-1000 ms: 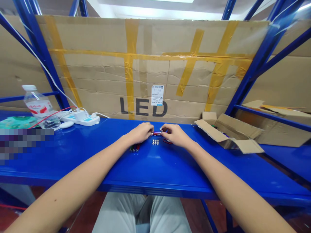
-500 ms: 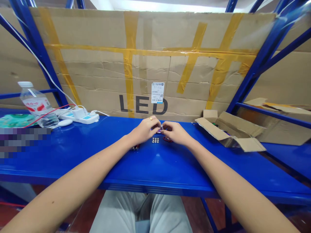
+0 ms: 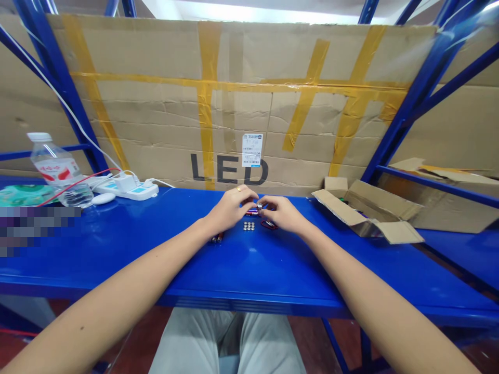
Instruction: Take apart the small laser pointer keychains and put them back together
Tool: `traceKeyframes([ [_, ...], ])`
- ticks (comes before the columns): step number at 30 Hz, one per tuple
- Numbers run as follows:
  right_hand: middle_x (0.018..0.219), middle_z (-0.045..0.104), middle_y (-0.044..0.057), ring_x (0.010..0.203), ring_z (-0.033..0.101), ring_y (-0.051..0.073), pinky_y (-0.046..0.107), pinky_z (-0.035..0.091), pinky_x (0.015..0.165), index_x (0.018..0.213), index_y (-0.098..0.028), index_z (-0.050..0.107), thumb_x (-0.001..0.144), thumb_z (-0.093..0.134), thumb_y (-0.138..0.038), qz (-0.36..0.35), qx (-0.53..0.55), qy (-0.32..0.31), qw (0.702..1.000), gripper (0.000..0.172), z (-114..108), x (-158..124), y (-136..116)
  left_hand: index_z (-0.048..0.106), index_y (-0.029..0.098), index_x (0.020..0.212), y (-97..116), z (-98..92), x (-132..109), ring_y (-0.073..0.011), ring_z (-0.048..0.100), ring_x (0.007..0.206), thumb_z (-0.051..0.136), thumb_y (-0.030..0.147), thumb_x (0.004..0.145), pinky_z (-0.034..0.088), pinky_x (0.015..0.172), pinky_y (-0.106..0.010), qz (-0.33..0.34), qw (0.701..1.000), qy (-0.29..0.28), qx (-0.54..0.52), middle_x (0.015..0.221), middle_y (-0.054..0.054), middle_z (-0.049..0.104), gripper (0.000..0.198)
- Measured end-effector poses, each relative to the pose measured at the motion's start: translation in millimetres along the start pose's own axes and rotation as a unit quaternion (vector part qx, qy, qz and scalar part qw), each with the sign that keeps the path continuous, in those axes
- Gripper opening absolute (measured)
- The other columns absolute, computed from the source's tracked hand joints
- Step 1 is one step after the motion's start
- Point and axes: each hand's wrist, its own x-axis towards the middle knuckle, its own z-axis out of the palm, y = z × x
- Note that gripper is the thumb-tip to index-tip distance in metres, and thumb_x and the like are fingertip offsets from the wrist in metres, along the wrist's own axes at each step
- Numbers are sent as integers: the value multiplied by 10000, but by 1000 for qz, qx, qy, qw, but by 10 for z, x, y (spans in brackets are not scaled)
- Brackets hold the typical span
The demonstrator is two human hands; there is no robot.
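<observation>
Both hands meet over the blue shelf top (image 3: 249, 270). My left hand (image 3: 232, 208), with a ring on one finger, is curled around a small red cylinder (image 3: 252, 211). My right hand (image 3: 283, 214) pinches a small silver piece (image 3: 259, 206) at that cylinder's end. Just below the fingers lies a cluster of several small silver button cells (image 3: 249, 226). A red looped piece (image 3: 268, 225) lies under my right hand. A few thin dark sticks (image 3: 217, 238) lie beside my left wrist.
An open cardboard box (image 3: 366, 215) stands at the right. A taped cardboard sheet marked LED (image 3: 230, 124) lines the back. At the left are a water bottle (image 3: 58, 169), a white power strip (image 3: 128, 189), a white mouse (image 3: 103, 198) and a green packet (image 3: 23, 195).
Both hands have lifted slightly off the shelf and drawn closer together around the red cylinder. The left fingers now curl higher over it.
</observation>
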Motion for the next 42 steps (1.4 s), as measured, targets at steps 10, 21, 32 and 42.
traceKeyframes([
  [10, 687, 625, 1, 584, 551, 131, 263, 437, 569, 857, -158, 630, 805, 623, -343, 37, 100, -44, 993, 192, 24, -25, -85, 627, 171, 1002, 48, 26, -6, -152, 602, 912, 552, 137, 908, 484, 814, -293, 57, 998, -32, -11, 950, -55, 653, 125],
  [21, 900, 714, 48, 764, 629, 163, 292, 500, 696, 922, -177, 692, 793, 590, -209, 44, 7, 0, 999, 168, 32, 3, -15, 716, 208, 811, -163, -313, -18, -187, 606, 695, 576, 225, 790, 418, 627, -278, -136, 931, -254, 222, 753, -55, 692, 142],
  [32, 938, 723, 46, 848, 619, 189, 321, 447, 808, 1008, -204, 704, 865, 512, -166, -1, -85, -12, 996, 242, 19, -6, -56, 733, 202, 849, -151, -131, -12, -192, 663, 810, 562, 217, 848, 476, 741, -301, -180, 976, -106, 70, 861, -49, 748, 172],
  [42, 1121, 679, 83, 1018, 606, 210, 348, 438, 898, 1115, -199, 645, 925, 408, -148, -80, -52, -48, 994, 308, 37, -39, -101, 714, 180, 860, 54, -35, 5, -153, 654, 754, 609, 233, 844, 486, 713, -272, -176, 982, -38, -60, 834, -17, 747, 118],
])
